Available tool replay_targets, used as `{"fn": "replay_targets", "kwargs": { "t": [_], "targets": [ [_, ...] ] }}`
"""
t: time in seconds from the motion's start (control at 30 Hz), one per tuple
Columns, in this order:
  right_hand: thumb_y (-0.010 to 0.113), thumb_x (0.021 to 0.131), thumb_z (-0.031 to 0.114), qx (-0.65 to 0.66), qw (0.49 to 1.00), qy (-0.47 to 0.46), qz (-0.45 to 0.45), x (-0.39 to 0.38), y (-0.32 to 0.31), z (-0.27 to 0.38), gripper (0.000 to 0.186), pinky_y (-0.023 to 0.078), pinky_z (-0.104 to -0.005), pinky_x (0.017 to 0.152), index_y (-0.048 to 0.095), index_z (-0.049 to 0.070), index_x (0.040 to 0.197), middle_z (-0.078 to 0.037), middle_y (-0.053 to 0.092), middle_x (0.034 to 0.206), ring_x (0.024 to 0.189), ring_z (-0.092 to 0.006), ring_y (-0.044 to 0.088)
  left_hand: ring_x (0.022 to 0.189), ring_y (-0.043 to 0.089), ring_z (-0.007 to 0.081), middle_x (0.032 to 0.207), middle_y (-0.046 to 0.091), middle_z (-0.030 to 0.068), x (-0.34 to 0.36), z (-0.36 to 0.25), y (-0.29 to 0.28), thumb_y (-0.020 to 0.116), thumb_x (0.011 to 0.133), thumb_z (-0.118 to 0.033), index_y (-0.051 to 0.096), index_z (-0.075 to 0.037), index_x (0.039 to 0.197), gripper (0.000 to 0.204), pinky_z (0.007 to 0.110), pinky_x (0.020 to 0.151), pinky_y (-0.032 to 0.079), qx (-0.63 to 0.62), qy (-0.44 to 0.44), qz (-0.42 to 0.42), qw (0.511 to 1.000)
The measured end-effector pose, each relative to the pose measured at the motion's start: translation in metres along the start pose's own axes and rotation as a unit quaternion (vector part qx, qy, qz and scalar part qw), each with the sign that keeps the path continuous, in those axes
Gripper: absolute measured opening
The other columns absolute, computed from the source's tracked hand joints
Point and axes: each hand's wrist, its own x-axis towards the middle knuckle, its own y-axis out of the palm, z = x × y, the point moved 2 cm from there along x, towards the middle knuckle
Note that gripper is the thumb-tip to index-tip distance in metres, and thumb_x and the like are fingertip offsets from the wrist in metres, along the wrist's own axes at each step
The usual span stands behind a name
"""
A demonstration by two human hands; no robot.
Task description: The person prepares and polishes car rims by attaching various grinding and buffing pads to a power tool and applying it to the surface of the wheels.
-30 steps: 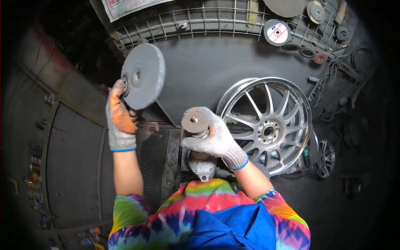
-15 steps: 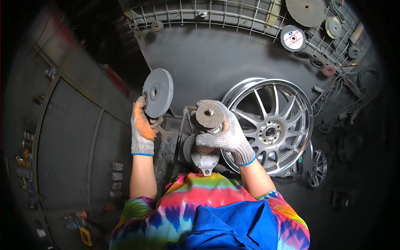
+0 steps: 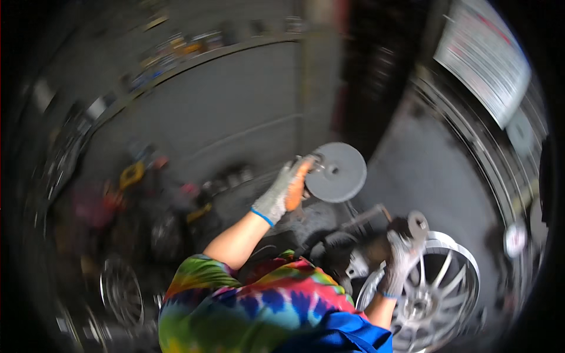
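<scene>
My left hand (image 3: 289, 187), in a grey and orange glove, is closed on the edge of a flat grey grinding wheel (image 3: 344, 176) with a small centre hole. A small dark ring-like piece (image 3: 318, 159) shows by its fingertips, too blurred to name. To the right, my gloved right hand (image 3: 402, 253) is wrapped round a round flange (image 3: 418, 223) at the end of a bench grinder (image 3: 362, 259). Behind that hand stands a silver alloy wheel (image 3: 419, 306), partly covered by my forearm.
Another alloy wheel (image 3: 122, 291) stands at the lower left. A wire rack at the right carries a printed sheet (image 3: 487, 59) and a white-labelled disc (image 3: 515, 239). Small items line a shelf (image 3: 218, 56) along the far wall. A yellow-handled tool (image 3: 132, 175) lies left.
My view has swung to the left, so the surroundings appear shifted right and blurred. The grinding wheel remains in my left hand, and my right hand is still on the flange.
</scene>
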Motion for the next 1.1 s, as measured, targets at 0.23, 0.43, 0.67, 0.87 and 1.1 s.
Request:
{"fn": "replay_targets", "kwargs": {
  "t": [0.23, 0.43, 0.67, 0.87, 1.1],
  "targets": [
    [0.082, 0.061, 0.018, 0.227, 0.962, -0.004, 0.149, 0.010, 0.036, 0.086, 0.069, 0.052, -0.0311, 0.080, 0.051, -0.003, 0.119, -0.012, 0.064, 0.099, 0.087, -0.0186, 0.063, 0.076, 0.054, 0.0106, 0.092, 0.057, 0.0006, -0.103, -0.025, -0.118, 0.063, 0.085, -0.036, 0.059, -0.014, 0.110, 0.033, 0.020, 0.053, 0.039, -0.186, 0.102, -0.292, 0.933],
    [0.086, 0.056, 0.034, 0.238, 0.951, -0.033, 0.195, -0.002, 0.070, 0.129, 0.076, 0.051, -0.0320, 0.075, 0.054, -0.003, 0.115, -0.012, 0.064, 0.094, 0.082, -0.0195, 0.062, 0.060, 0.045, 0.0043, 0.080, 0.055, -0.0025, -0.181, -0.072, -0.240, 0.059, 0.089, -0.039, 0.063, -0.011, 0.107, 0.034, 0.020, 0.043, 0.030, -0.128, 0.240, -0.510, 0.816],
    [0.071, 0.071, 0.014, 0.071, 0.982, -0.080, 0.158, -0.025, 0.185, 0.133, 0.054, 0.053, -0.0358, 0.072, 0.052, -0.004, 0.118, -0.014, 0.062, 0.095, 0.083, -0.0229, 0.062, 0.099, 0.059, 0.0233, 0.115, 0.060, 0.0130, -0.294, -0.158, -0.512, 0.061, 0.088, -0.036, 0.056, 0.001, 0.119, 0.048, 0.040, 0.084, 0.050, -0.051, 0.466, -0.564, 0.679],
    [0.060, 0.083, 0.019, 0.199, 0.970, -0.073, 0.119, -0.053, 0.272, 0.101, 0.044, 0.049, -0.0330, 0.071, 0.051, -0.006, 0.118, -0.012, 0.060, 0.090, 0.073, -0.0206, 0.056, 0.089, 0.064, 0.0310, 0.096, 0.064, 0.0230, -0.373, -0.267, -0.854, 0.047, 0.092, -0.035, 0.057, 0.002, 0.106, 0.041, 0.041, 0.070, 0.051, 0.230, 0.309, -0.673, 0.631],
    [0.065, 0.072, 0.004, 0.056, 0.988, -0.131, -0.068, -0.117, 0.387, 0.277, 0.011, 0.047, -0.0303, 0.056, 0.056, 0.002, 0.078, -0.007, 0.055, 0.067, 0.060, -0.0142, 0.053, 0.085, 0.064, 0.0430, 0.089, 0.064, 0.0292, -0.344, -0.357, -1.027, 0.053, 0.088, -0.027, 0.058, -0.001, 0.102, 0.031, 0.048, 0.070, 0.051, 0.716, 0.022, -0.670, 0.193]
  ]
}}
